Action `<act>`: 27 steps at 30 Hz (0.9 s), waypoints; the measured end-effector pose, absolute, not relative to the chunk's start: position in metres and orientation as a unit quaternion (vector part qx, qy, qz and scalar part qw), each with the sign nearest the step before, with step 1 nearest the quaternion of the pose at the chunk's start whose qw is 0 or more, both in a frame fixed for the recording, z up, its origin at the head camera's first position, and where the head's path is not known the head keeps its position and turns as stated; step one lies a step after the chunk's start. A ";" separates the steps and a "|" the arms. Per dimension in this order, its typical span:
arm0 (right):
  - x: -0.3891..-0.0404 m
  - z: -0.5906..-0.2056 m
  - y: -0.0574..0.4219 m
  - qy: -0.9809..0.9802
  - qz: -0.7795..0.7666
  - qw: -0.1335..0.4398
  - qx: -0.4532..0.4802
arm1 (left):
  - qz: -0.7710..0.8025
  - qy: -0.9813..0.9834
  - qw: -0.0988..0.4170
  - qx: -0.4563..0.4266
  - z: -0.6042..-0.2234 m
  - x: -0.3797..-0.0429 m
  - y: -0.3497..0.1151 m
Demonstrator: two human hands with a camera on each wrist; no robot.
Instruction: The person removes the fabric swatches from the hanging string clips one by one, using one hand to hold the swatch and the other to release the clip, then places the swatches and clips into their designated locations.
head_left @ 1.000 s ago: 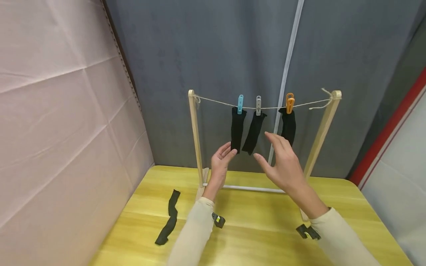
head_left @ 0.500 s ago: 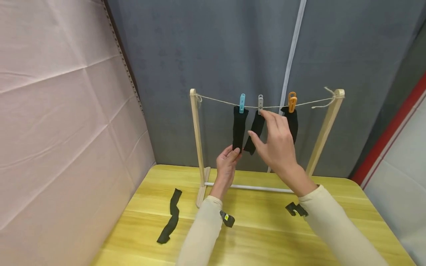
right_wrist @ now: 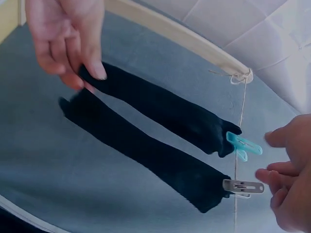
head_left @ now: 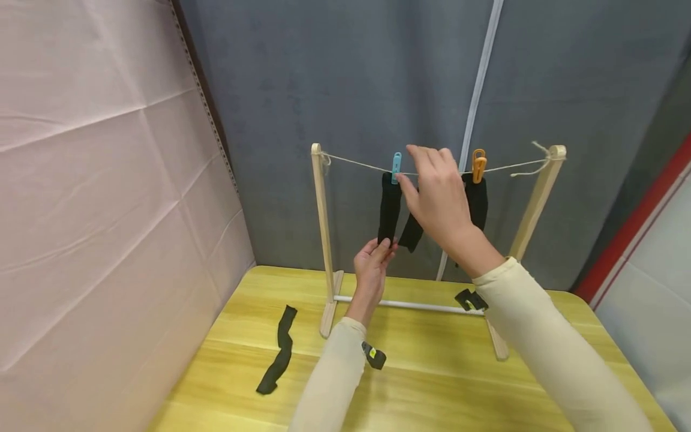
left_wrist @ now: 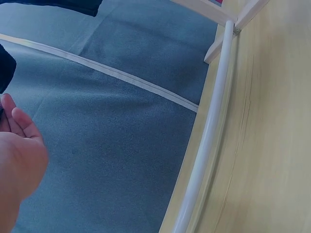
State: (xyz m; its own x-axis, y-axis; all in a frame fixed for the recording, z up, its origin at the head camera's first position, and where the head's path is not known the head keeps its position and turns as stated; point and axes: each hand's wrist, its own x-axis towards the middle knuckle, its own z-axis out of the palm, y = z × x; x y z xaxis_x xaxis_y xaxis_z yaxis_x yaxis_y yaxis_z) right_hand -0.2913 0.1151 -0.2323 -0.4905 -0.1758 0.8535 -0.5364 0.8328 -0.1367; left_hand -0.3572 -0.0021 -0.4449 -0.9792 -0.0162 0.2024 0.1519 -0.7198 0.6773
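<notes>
In the head view, my left hand [head_left: 371,270] pinches the bottom end of a black cloth strip [head_left: 389,207] between thumb and fingers. A blue clothespin [head_left: 396,167] fixes that strip's top to the string. My right hand [head_left: 439,195] is raised just right of the blue clothespin, thumb and fingers spread apart. The right wrist view shows a gap between this right hand [right_wrist: 294,174] and the blue clothespin [right_wrist: 245,144]. A grey clothespin [right_wrist: 243,186] holds a second black strip [right_wrist: 146,150]; in the head view my right hand hides that clothespin.
An orange clothespin [head_left: 478,167] holds a third black strip [head_left: 477,204] at the right. The string [head_left: 356,163] runs between two wooden posts [head_left: 322,222], joined low by a white rod [head_left: 415,306]. Another black strip [head_left: 279,351] lies on the yellow wooden table [head_left: 232,336].
My left hand moved onto the left strip's lower end and took hold of it. My right hand rose up and left past the grey clothespin, to beside the blue one.
</notes>
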 end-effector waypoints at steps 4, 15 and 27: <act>-0.297 -0.222 0.112 -0.870 0.155 0.424 0.198 | -0.922 -0.375 0.041 -0.090 -0.443 -0.354 -0.001; -0.303 -0.209 0.107 -0.914 0.154 0.342 0.156 | -0.918 -0.380 0.050 -0.099 -0.438 -0.355 0.004; -0.298 -0.203 0.107 -0.909 0.265 0.294 0.130 | -0.917 -0.383 0.043 -0.103 -0.441 -0.356 0.005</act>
